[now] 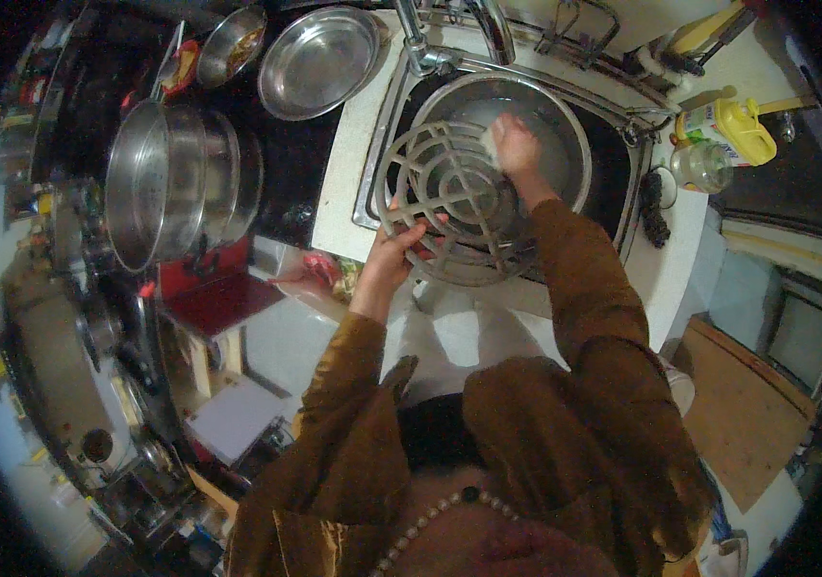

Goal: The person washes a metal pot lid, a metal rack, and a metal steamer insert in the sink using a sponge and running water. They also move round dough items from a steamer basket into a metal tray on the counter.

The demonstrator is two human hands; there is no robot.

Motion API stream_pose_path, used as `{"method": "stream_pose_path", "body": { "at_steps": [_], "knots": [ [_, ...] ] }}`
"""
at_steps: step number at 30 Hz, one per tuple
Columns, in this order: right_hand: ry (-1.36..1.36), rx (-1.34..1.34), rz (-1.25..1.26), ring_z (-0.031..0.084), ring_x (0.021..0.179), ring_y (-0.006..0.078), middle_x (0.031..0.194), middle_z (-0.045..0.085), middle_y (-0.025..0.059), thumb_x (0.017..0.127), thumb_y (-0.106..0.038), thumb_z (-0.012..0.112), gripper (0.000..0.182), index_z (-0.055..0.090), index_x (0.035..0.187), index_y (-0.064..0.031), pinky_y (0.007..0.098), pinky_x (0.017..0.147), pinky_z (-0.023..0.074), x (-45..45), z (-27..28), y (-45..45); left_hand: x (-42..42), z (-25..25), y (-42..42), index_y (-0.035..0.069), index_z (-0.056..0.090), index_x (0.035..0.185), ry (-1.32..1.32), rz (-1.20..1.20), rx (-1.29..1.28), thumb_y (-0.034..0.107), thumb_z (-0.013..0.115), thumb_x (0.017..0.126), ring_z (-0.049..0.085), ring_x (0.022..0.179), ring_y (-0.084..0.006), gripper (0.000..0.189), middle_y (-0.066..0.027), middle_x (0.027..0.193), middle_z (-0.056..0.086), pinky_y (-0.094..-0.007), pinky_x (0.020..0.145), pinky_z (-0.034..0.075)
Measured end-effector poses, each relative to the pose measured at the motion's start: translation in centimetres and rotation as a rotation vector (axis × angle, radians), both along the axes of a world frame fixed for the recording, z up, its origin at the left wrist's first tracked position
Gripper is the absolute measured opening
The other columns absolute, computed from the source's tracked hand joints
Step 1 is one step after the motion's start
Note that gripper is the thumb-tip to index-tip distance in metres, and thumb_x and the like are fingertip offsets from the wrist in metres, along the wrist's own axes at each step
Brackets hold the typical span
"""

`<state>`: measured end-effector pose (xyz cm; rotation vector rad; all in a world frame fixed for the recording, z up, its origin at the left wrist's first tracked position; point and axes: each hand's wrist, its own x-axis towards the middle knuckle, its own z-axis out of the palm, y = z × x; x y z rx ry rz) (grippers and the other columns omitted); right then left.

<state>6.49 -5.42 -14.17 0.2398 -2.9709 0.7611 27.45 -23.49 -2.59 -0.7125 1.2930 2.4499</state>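
My left hand (pixel 398 249) grips the near-left rim of a round grey steamer rack (pixel 454 193), made of concentric rings joined by crossbars. The rack is tilted over a large metal basin (pixel 575 115) standing in the kitchen sink (pixel 375 155). Cloudy water (pixel 559 155) shows inside the basin. My right hand (pixel 517 148) is at the rack's far right side, above the water, closed around a small pale scrubbing pad or cloth (pixel 490 141). Its fingers hide most of that pad. Part of the basin lies behind the rack.
A chrome faucet (pixel 494 32) arches over the sink's far side. Metal pots (pixel 180 180) and a shallow metal pan (pixel 320 61) stand at left. On the right ledge are a yellow jug (pixel 732 130), a glass jar (pixel 703 166) and a dark scrubber (pixel 654 213). A brown board (pixel 735 411) leans at lower right.
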Motion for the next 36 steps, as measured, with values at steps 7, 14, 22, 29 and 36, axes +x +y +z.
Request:
{"method": "stream_pose_path", "body": {
  "at_steps": [7,14,22,29,36],
  "knots": [
    [-0.090,0.185,0.006,0.062,0.084,0.0375,0.093,0.063,0.0202,0.087,-0.032,0.053,0.032,0.059,0.101,-0.0044,0.0473,0.071,0.0501,-2.4,-3.6,7.8,-0.1,6.9,-0.6,0.012,0.018,0.145,0.116,-0.036,-0.180,0.001,0.052,0.087,0.064,0.085,-0.0203,0.069,-0.0149,0.110,0.063,-0.0289,0.068,0.052],
    [-0.192,-0.529,-0.063,0.063,0.080,0.0224,0.094,0.066,0.0123,0.086,-0.033,0.057,0.039,0.061,0.110,-0.0016,0.0332,0.073,0.0482,-2.5,-0.7,11.3,-2.2,15.0,-1.2,0.010,0.046,0.132,0.529,-0.423,-0.934,-0.007,0.053,0.081,0.063,0.087,-0.0194,0.055,-0.0090,0.107,0.065,-0.0294,0.072,0.050],
    [-0.269,-0.691,-0.028,0.062,0.083,0.0197,0.093,0.066,0.0119,0.082,-0.030,0.064,0.039,0.061,0.110,-0.0028,0.0346,0.075,0.0495,-3.4,3.6,13.9,-4.0,12.1,1.0,0.011,0.065,0.094,1.012,-0.822,-1.641,0.002,0.055,0.069,0.062,0.097,-0.0246,0.028,-0.0058,0.099,0.066,-0.0399,0.091,0.047],
    [0.248,-0.200,0.280,0.054,0.097,0.0336,0.099,0.057,0.0145,0.074,-0.014,0.064,0.036,0.060,0.109,-0.0079,0.0398,0.084,0.0451,-3.2,1.6,8.6,-2.8,3.3,-0.2,0.011,0.065,0.087,0.816,-0.407,-1.755,-0.002,0.059,0.065,0.040,0.126,-0.0316,0.026,-0.0087,0.128,0.051,-0.0494,0.106,0.028],
    [-0.172,-0.275,-0.056,0.054,0.092,0.0367,0.093,0.059,0.0135,0.076,-0.012,0.056,0.032,0.061,0.107,-0.0112,0.0412,0.087,0.0438,-2.4,-5.5,6.8,-2.5,1.2,0.1,0.011,0.043,0.134,0.318,0.084,-0.550,-0.017,0.040,0.068,0.047,0.119,-0.0256,0.071,-0.0074,0.149,0.022,-0.0354,0.084,0.050]
  ]
}}
